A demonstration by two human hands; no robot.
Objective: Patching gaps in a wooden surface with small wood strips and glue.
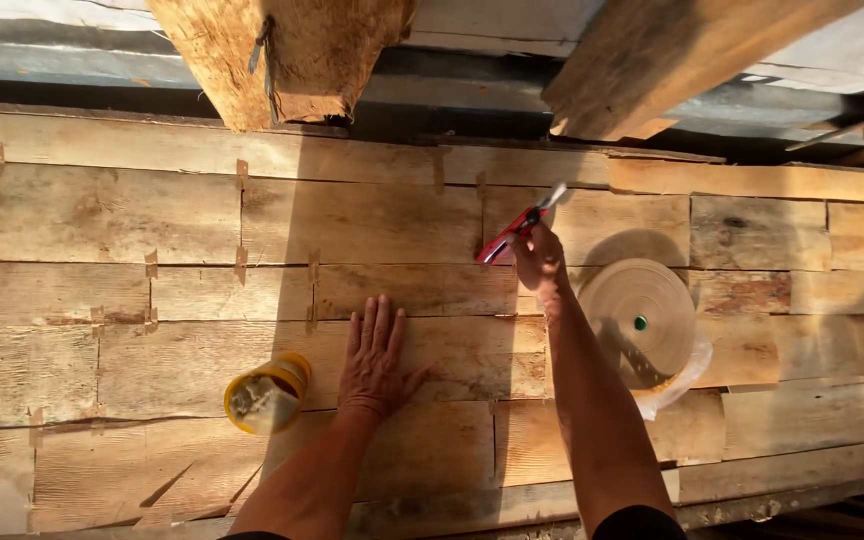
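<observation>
Veneer sheets [402, 290] on surface: left hand [374, 355] spread flat, best pressed firmly near the seam while right hand [537, 258], clenched around red-handled tool [517, 228], works upper centre.

left hand [374, 352] flat, right hand [537, 256] gripping

Red-handled cutter [518, 226] with a pale blade tip, gripped in a fist just right of the frame's centre, tilted up to the right over the boards. Sheet of thin wood veneer strips [202, 260], pale and patched, laid flat across the whole frame, seemingly taped at joints.
</observation>
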